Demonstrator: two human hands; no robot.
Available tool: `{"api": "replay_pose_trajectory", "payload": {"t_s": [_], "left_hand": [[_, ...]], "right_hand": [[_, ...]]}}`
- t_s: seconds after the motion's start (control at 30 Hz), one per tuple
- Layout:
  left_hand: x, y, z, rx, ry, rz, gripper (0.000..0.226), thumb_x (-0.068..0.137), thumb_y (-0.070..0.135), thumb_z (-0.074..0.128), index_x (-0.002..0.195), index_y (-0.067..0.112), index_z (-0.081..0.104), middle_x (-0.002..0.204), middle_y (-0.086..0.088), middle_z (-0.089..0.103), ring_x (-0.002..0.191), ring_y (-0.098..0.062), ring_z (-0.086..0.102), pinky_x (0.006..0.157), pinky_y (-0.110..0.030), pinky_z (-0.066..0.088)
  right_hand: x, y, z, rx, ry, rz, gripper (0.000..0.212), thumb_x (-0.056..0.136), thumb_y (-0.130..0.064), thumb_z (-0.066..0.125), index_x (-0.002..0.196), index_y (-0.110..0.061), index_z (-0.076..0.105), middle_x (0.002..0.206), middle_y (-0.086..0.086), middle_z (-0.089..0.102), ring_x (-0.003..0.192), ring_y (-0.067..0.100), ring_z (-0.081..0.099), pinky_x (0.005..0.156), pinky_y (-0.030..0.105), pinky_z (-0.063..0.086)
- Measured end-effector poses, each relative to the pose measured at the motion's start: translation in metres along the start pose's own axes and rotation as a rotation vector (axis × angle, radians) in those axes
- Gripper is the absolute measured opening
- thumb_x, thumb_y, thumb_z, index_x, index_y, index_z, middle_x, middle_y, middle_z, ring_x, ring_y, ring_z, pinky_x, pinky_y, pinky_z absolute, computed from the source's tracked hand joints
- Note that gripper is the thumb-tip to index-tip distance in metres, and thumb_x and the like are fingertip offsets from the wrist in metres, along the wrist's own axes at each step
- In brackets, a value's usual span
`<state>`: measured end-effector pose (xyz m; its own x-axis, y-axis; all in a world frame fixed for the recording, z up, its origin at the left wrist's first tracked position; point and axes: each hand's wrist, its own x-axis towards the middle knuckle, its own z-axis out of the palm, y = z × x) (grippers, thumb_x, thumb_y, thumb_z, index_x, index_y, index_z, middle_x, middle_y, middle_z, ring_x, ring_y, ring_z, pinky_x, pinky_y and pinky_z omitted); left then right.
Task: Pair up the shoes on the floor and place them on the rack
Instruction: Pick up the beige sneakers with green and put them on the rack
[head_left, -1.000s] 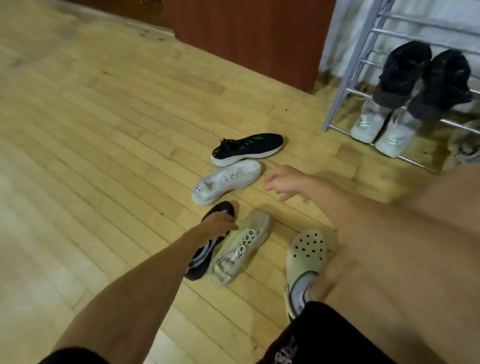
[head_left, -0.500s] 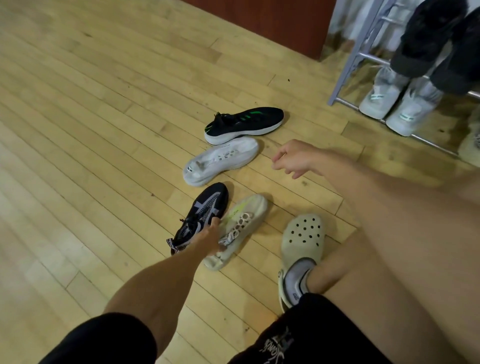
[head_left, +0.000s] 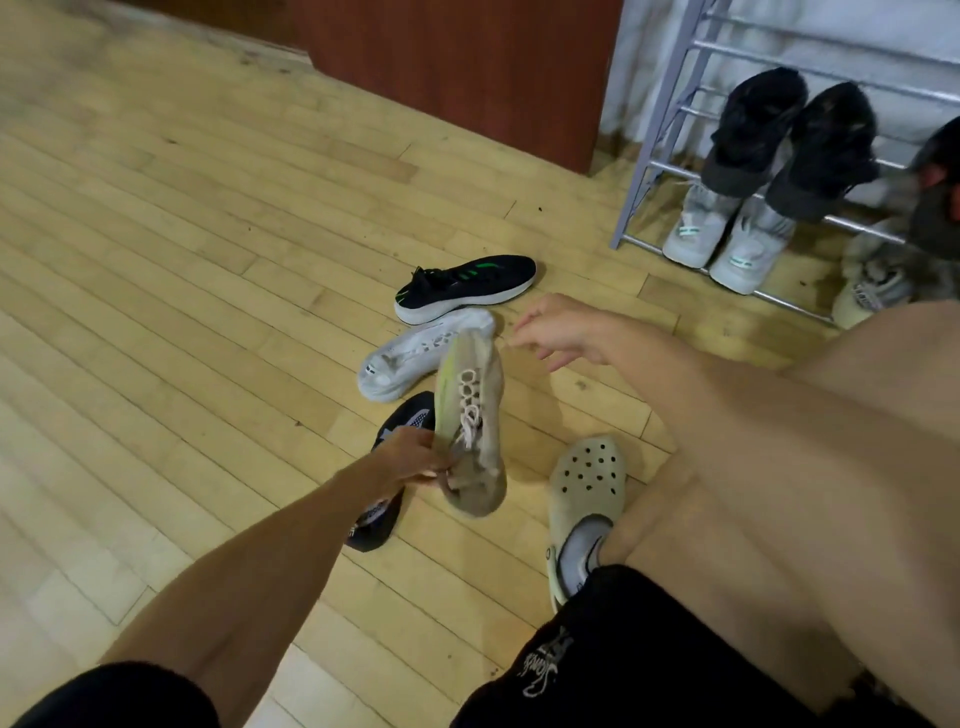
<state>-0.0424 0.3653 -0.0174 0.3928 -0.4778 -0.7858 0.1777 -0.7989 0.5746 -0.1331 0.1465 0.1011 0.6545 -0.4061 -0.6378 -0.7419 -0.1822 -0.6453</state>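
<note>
From the head view, my left hand (head_left: 410, 457) has lifted the beige sneaker (head_left: 470, 421) off the floor (head_left: 182, 260), pinched at its heel; earlier it lay flat. My right hand (head_left: 563, 332) hovers open, empty, beyond its toe. Three shoes remain down: black-green sneaker (head_left: 467, 286), white sneaker (head_left: 410, 353), black patterned shoe (head_left: 384, 514). The rack (head_left: 654, 150), far right, holds at least two pairs.

Left hand (head_left: 415, 457) reaches toward 1 o'clock, grip closed on a shoe (head_left: 470, 415). Right hand (head_left: 563, 332) stretches toward 10 o'clock, fingers loosely spread, empty.
</note>
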Motion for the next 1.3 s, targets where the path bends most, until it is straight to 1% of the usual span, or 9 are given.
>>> {"api": "replay_pose_trajectory", "payload": {"t_s": [0.1, 0.17, 0.57, 0.7, 0.8, 0.9, 1.07, 1.2, 1.3], "left_hand": [[-0.019, 0.063, -0.011, -0.152, 0.017, 0.187, 0.031, 0.081, 0.009, 0.074, 0.109, -0.001, 0.066, 0.092, -0.008, 0.070, 0.081, -0.022, 0.066, 0.079, -0.033, 0.058], [-0.036, 0.108, -0.013, -0.207, 0.011, 0.296, 0.026, 0.082, 0.006, 0.072, 0.107, 0.004, 0.067, 0.093, -0.005, 0.072, 0.085, -0.021, 0.068, 0.085, -0.037, 0.056], [-0.135, 0.347, 0.091, -0.030, -0.114, 0.646, 0.038, 0.083, 0.036, 0.070, 0.118, 0.021, 0.065, 0.112, -0.001, 0.072, 0.103, -0.022, 0.066, 0.083, -0.039, 0.056], [-0.157, 0.389, 0.169, 0.121, -0.248, 0.671, 0.041, 0.080, 0.026, 0.075, 0.118, 0.020, 0.063, 0.110, -0.001, 0.073, 0.100, -0.022, 0.069, 0.079, -0.038, 0.058], [-0.162, 0.398, 0.239, 0.142, -0.257, 0.688, 0.035, 0.078, 0.006, 0.075, 0.112, 0.013, 0.065, 0.104, -0.006, 0.073, 0.089, -0.024, 0.070, 0.070, -0.037, 0.060], [-0.162, 0.392, 0.311, 0.111, -0.279, 0.643, 0.036, 0.075, -0.001, 0.075, 0.107, 0.011, 0.066, 0.101, -0.007, 0.073, 0.083, -0.024, 0.070, 0.069, -0.039, 0.061], [-0.151, 0.359, 0.405, 0.194, -0.360, 0.531, 0.038, 0.072, -0.007, 0.074, 0.105, 0.009, 0.066, 0.097, -0.008, 0.073, 0.085, -0.028, 0.070, 0.068, -0.043, 0.061], [-0.138, 0.314, 0.450, 0.349, -0.452, 0.422, 0.035, 0.074, -0.009, 0.072, 0.096, 0.017, 0.064, 0.098, -0.005, 0.071, 0.084, -0.023, 0.067, 0.069, -0.039, 0.057], [-0.118, 0.273, 0.461, 0.441, -0.467, 0.305, 0.049, 0.072, -0.012, 0.072, 0.112, 0.015, 0.063, 0.104, -0.007, 0.072, 0.091, -0.027, 0.067, 0.074, -0.042, 0.059]], "right_hand": [[-0.016, -0.011, -0.008, 0.044, 0.037, 0.020, 0.061, 0.088, -0.028, 0.066, 0.139, -0.005, 0.044, 0.145, 0.022, 0.046, 0.125, 0.038, 0.053, 0.098, 0.045, 0.052], [-0.026, -0.014, -0.021, 0.034, 0.030, 0.029, 0.067, 0.086, -0.037, 0.066, 0.141, -0.009, 0.042, 0.142, 0.013, 0.049, 0.110, 0.029, 0.060, 0.085, 0.039, 0.057], [-0.154, 0.018, -0.202, 0.545, 0.339, -0.270, 0.037, 0.091, -0.018, 0.063, 0.125, -0.003, 0.061, 0.114, 0.010, 0.069, 0.097, 0.026, 0.067, 0.066, 0.036, 0.062], [-0.208, 0.078, -0.261, 0.570, 0.426, -0.247, 0.039, 0.092, -0.019, 0.061, 0.128, -0.002, 0.058, 0.120, 0.014, 0.065, 0.095, 0.027, 0.066, 0.077, 0.042, 0.060], [-0.243, 0.133, -0.287, 0.554, 0.467, -0.205, 0.032, 0.091, -0.023, 0.063, 0.119, -0.006, 0.063, 0.120, 0.023, 0.066, 0.091, 0.025, 0.070, 0.079, 0.041, 0.060], [-0.276, 0.192, -0.294, 0.595, 0.521, -0.166, 0.032, 0.090, -0.030, 0.064, 0.115, -0.011, 0.065, 0.102, 0.006, 0.070, 0.067, 0.015, 0.069, 0.078, 0.037, 0.060], [-0.306, 0.318, -0.280, 0.785, 0.731, 0.023, 0.043, 0.091, -0.038, 0.061, 0.120, -0.006, 0.063, 0.111, 0.012, 0.067, 0.089, 0.026, 0.068, 0.085, 0.042, 0.058], [-0.312, 0.416, -0.230, 0.805, 0.720, 0.317, 0.046, 0.093, -0.029, 0.060, 0.132, -0.004, 0.053, 0.114, 0.013, 0.065, 0.093, 0.027, 0.068, 0.079, 0.036, 0.059], [-0.304, 0.470, -0.179, 0.772, 0.659, 0.523, 0.037, 0.091, -0.027, 0.063, 0.118, -0.002, 0.060, 0.106, 0.013, 0.067, 0.084, 0.028, 0.068, 0.076, 0.036, 0.059]]}}
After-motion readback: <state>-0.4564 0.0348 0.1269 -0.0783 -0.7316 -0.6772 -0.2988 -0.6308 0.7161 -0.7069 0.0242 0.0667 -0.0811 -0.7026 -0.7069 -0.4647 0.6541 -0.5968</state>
